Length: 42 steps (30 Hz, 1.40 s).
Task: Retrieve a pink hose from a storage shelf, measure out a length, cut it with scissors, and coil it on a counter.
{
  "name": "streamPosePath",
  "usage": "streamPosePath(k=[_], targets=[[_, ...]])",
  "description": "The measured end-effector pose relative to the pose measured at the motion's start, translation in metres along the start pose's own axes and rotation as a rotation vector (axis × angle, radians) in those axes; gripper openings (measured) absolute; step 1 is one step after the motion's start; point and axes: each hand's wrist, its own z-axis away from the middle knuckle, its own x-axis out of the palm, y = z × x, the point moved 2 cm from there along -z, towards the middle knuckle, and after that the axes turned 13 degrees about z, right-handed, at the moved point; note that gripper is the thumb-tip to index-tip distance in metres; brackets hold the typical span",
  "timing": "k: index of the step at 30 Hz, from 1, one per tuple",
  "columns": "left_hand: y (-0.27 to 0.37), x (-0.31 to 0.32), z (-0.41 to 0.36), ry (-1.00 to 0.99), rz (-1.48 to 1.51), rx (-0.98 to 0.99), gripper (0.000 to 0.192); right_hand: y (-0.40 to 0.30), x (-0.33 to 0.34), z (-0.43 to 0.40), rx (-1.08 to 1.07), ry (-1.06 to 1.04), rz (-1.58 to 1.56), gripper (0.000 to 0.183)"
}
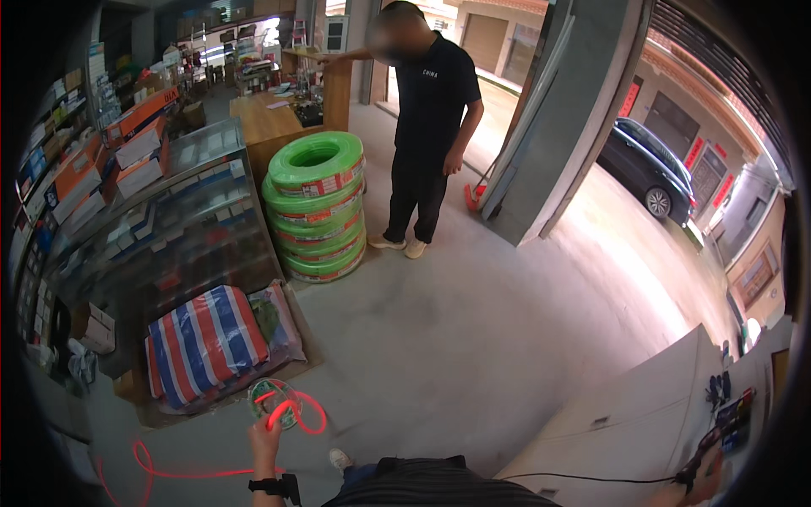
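Observation:
My left hand (265, 432), at the lower left with a dark band on its wrist, is closed around a bright red flexible tube or cord (313, 415). The tube loops above the fist, and a long length trails to the left over the floor. Just beyond that hand lies a round, clear-wrapped green and white item (288, 396), partly hidden by the loop. Far out at the lower right, my right hand (706, 478) is blurred beside a dark object (703, 447). A black cable (589, 478) runs from there towards my body. Whether the fingers grip the object is unclear.
A person (437, 101) in dark clothes stands beside stacked green hose coils (317, 203). A striped red, white and blue plastic bundle (209, 342) lies before a glass display case (190, 209). A concrete pillar (570, 127) stands right; a car (652, 171) is outside.

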Motion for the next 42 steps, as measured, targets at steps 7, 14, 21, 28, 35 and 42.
streamPosePath(k=[7, 14, 21, 28, 35, 42], targets=[[0.032, -0.063, -0.081, -0.066, 0.091, 0.182, 0.018, -0.104, 0.084, 0.048, -0.053, -0.339, -0.275, 0.012], [0.115, -0.123, -0.164, -0.030, 0.040, 0.396, 0.017, -0.236, 0.386, 0.302, -0.117, -1.075, -0.203, 0.054], [0.181, -0.164, -0.153, 0.140, 0.110, 0.447, 0.016, -0.329, 0.528, 0.599, -0.053, -2.168, -0.851, 0.041], [0.189, -0.181, -0.129, 0.282, 0.054, 0.388, 0.019, -0.456, 0.569, 0.661, 0.619, -2.000, -1.509, 0.028], [0.127, -0.180, -0.128, 0.265, 0.441, -0.065, 0.015, -0.525, 0.587, 0.678, -0.103, -2.348, -0.794, 0.027], [0.056, -0.171, -0.146, -0.142, 1.252, -0.626, 0.018, -0.383, 0.642, 0.692, -0.191, -2.343, -0.244, 0.015]])
